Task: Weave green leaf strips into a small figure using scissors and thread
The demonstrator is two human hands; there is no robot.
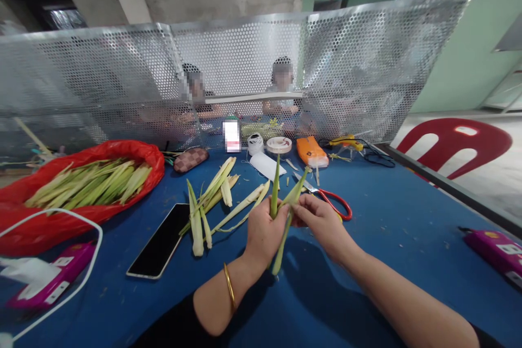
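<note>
My left hand [264,231] is closed around green corn husk leaves [275,190] over the middle of the blue table. One leaf points up from the fist and another hangs down below it. Fingers of my right hand [320,220] pinch the same husk leaves where they cross, close beside the left thumb; some of those fingertips are hidden. Just beyond the right hand lie scissors [341,204] with red handles, blades pointing away to the left. Loose husk strips [198,223] are spread on the table left of my hands.
A red plastic bag [157,160] full of husks stands left, near a black-screened phone [159,242] and a purple power strip [73,269] with a white cable. Tape [279,144], string [255,144], an orange packet [312,151] and a yellow tool [348,142] sit before a perforated metal screen [244,49]. Two people are behind it.
</note>
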